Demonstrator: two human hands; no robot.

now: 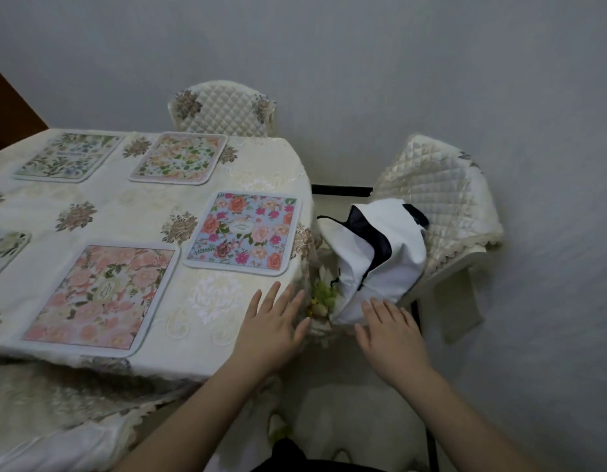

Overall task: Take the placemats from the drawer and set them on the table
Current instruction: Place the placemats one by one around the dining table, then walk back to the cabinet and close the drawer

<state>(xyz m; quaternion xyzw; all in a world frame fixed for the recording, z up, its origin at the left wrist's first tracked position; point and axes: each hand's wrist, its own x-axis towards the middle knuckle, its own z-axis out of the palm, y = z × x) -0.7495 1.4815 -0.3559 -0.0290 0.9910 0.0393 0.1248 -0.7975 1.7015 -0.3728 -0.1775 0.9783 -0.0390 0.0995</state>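
1. Four placemats lay flat on the table (206,321) and a fifth showed only as a corner at the left edge (6,247): a pink placemat (101,298) near the front, a blue placemat (242,233) to its far right, a peach placemat (179,158) and a pale green placemat (67,156) along the far side.
2. They sat apart, none overlapping, apparently one per seat; the peach one lay in front of the far chair (223,109).
3. No drawer was in view, so the setting looked nearly or wholly done.
4. The left hand (274,325) was flat and empty over the table's near right corner, fingers straight and spread, close to the cloth; contact could not be told.
5. The right hand (390,332) was likewise spread and held nothing, just at the lower edge of a white bag (380,253) on the right chair (441,192).
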